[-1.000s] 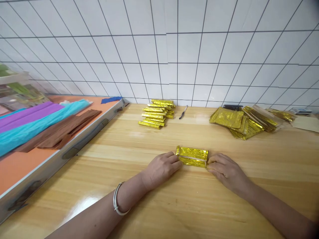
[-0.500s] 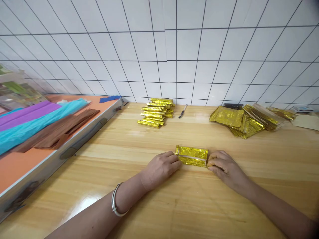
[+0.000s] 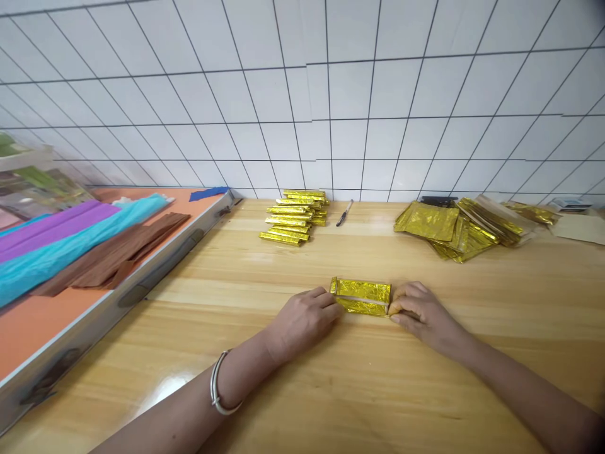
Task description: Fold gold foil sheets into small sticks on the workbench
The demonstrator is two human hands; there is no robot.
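A partly folded sheet of gold foil paper [image 3: 363, 291] lies on the wooden table, with a pale strip running along it and narrow folded ends. At its left end, the bent fingers of my left hand [image 3: 307, 318] press on the folded edge; a silver bangle is on that wrist. My right hand [image 3: 423, 315] pinches the right end between thumb and fingers. Beyond my hands, several narrow folded gold strips [image 3: 288, 221] are stacked near the wall. Farther right is a loose pile of flat gold foil sheets [image 3: 432, 222].
A pen [image 3: 345, 213] lies between the strips and the pile. On the left, a raised orange board [image 3: 28, 334] holds purple, turquoise and brown crepe paper [image 3: 118, 252]. The tiled wall [image 3: 350, 94] bounds the table's back. A beige card [image 3: 579, 228] lies at the far right.
The camera view has shifted slightly. My hands stay at the two ends of the gold paper, with hardly any visible movement.
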